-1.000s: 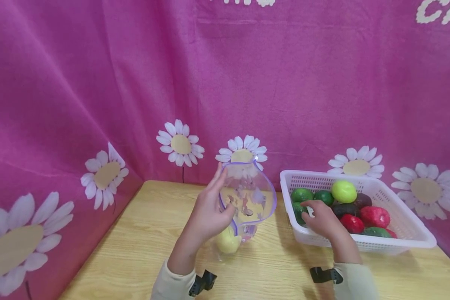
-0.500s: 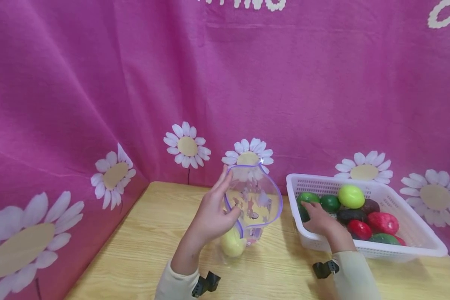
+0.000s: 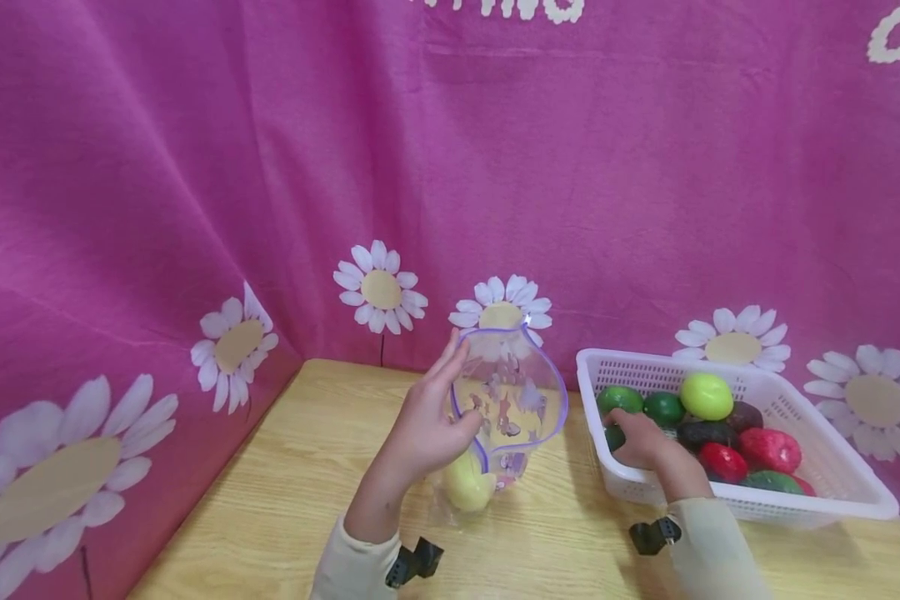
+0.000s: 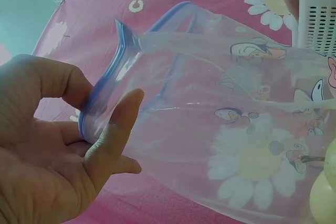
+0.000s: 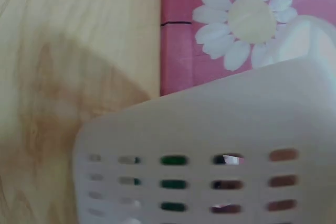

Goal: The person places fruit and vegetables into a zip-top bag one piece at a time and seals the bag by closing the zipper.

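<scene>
In the head view, a magenta cloth with printed daisies hung behind a wooden table, its lettering cut off at the top edge. The front wall of the white basket stood below the right hand, which reached over the rim. The basket held green fruits, a yellow-green fruit, dark fruits and red pieces. A clear bag with a purple rim stood left of it, mouth agape, a pale yellow fruit low down in it. The left hand held the bag's left edge. The right fingers were bent down beside a dark green fruit, tips hidden; whether they gripped it, I could not tell.

In the left wrist view, thumb and fingers pinched the bag's rim; the yellow fruit was cut off at the right.

In the right wrist view, the basket's slotted wall filled the foreground and blocked the contents, green showing through some slots.
</scene>
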A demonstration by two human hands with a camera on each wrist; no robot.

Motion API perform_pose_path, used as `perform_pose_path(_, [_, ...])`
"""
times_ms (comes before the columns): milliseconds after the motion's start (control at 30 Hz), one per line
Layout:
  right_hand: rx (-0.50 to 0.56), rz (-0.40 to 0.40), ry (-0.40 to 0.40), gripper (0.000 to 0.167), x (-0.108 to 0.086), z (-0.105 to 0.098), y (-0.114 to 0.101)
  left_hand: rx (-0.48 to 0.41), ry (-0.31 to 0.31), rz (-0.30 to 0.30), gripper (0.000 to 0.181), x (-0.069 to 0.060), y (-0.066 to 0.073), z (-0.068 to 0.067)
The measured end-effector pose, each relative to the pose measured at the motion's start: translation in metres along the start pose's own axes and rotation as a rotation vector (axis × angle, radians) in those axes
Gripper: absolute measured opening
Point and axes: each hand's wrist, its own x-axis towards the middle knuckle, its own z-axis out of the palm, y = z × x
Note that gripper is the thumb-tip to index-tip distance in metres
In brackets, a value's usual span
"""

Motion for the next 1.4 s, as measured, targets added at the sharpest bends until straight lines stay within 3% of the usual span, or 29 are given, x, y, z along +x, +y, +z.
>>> perform_pose_path(167, [0.028, 0.002, 0.135, 0.054, -0.013, -0.013, -0.01, 0.0, -0.006, 0.002, 0.084, 0.0, -0.001, 0.0])
perform_pose_path(300, [0.074, -0.051, 0.325, 0.062, -0.028, -0.032, -0.033, -0.004, -0.014, -0.001, 0.084, 0.001, 0.0, 0.001])
perform_pose_path(433, [0.192, -0.178, 0.548, 0.065, -0.042, -0.053, -0.068, -0.003, -0.015, -0.004, 0.082, 0.001, 0.001, 0.001])
perform_pose_path(500, [0.331, -0.292, 0.587, 0.065, -0.049, -0.06, -0.087, -0.005, -0.013, 0.003, 0.082, 0.001, 0.002, 0.001])
perform_pose_path(567, [0.485, -0.426, 0.568, 0.067, -0.053, -0.064, -0.105, -0.011, -0.011, 0.012, 0.082, 0.001, 0.002, 0.001])
perform_pose_path(667, [0.654, -0.588, 0.444, 0.072, -0.056, -0.061, -0.127, -0.024, -0.014, 0.031, 0.082, 0.001, 0.001, 0.001])
perform_pose_path(800, [0.615, -0.674, 0.324, 0.069, -0.05, -0.046, -0.148, -0.025, -0.019, 0.057, 0.078, 0.0, 0.001, 0.001])
perform_pose_path(933, [0.487, -0.623, 0.268, 0.063, -0.039, -0.034, -0.155, -0.022, -0.029, 0.047, 0.077, 0.0, 0.003, 0.0])
perform_pose_path(1133, [0.288, -0.399, 0.337, 0.061, -0.04, -0.031, -0.161, -0.03, -0.033, -0.028, 0.078, -0.001, 0.003, -0.002])
perform_pose_path(1400, [0.238, -0.435, 0.42, 0.047, -0.039, -0.024, -0.166, -0.04, 0.003, -0.049, 0.079, 0.002, 0.002, -0.008])
